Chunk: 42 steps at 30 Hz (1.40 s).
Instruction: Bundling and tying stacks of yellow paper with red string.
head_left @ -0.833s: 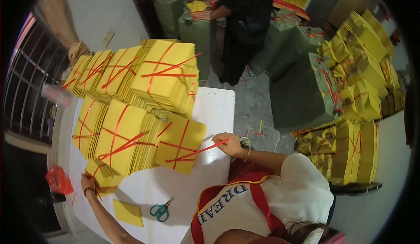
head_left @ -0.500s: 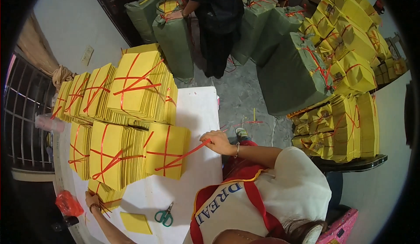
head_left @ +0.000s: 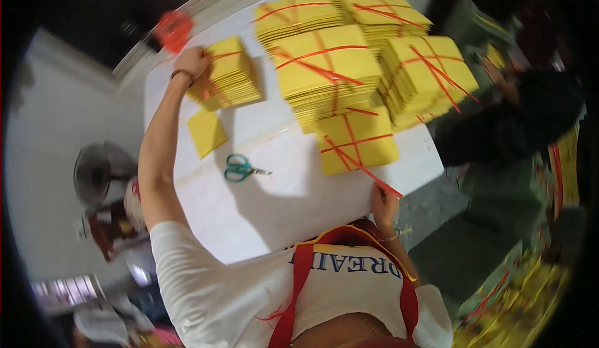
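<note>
At the table's far left, my left hand [head_left: 194, 62] grips the edge of a small stack of yellow paper [head_left: 234, 86] bound with red ribbon. My right hand [head_left: 385, 206] is at the table's near right edge, fingers curled around the loose end of a red ribbon [head_left: 378, 181]. That ribbon runs from the crossed tie on a yellow paper bundle [head_left: 373, 151]. Green-handled scissors [head_left: 237, 168] lie slightly open on the white tabletop [head_left: 281, 207]. A loose yellow piece of paper [head_left: 207, 133] rests beside the small stack.
Several larger ribbon-tied yellow bundles [head_left: 324, 58] are piled at the back and right of the table. A red plastic bag [head_left: 173, 31] sits at the far left corner. Another person in dark clothes [head_left: 511, 114] stands at the right, near green-wrapped packages [head_left: 499, 223]. A fan [head_left: 100, 173] stands left.
The whole view has turned, so the table now lies straight ahead. My left hand stays on the small stack and my right hand stays by the red ribbon's end.
</note>
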### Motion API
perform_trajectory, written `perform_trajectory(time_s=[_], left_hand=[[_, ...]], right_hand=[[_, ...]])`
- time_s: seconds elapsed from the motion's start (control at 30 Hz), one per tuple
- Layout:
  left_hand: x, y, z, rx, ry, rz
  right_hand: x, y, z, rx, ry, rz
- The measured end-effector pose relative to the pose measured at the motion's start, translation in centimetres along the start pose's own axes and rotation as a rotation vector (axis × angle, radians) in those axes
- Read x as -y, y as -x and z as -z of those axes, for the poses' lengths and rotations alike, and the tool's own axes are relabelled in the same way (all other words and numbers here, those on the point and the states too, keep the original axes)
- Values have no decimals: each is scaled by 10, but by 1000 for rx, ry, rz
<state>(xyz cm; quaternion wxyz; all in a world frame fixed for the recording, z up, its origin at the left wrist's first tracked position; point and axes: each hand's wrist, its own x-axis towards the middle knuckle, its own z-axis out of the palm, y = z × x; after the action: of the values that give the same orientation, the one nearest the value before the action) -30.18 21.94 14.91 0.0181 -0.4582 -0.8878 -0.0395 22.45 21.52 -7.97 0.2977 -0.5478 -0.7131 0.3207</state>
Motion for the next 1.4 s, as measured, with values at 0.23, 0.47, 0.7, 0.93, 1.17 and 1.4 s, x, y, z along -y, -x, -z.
perform_trajectory(time_s=[0.23,0.47,0.7,0.93,1.17,1.4], left_hand=[[-47,92,34,-83,30,62],[-94,192,18,-203,521,148],[-146,271,-13,-365,634,294],[-166,298,33,-499,784,358],[-206,270,85,-410,1202,118],[-238,198,47,-222,1286,-5]], right_hand=[[-27,-18,21,503,-430,-92],[-29,-78,61,1043,-428,-13],[-11,-113,49,1152,-416,-68],[-20,-133,36,1147,-481,-246],[-16,-137,35,1118,-433,-237],[-16,-127,30,1018,-517,-234]])
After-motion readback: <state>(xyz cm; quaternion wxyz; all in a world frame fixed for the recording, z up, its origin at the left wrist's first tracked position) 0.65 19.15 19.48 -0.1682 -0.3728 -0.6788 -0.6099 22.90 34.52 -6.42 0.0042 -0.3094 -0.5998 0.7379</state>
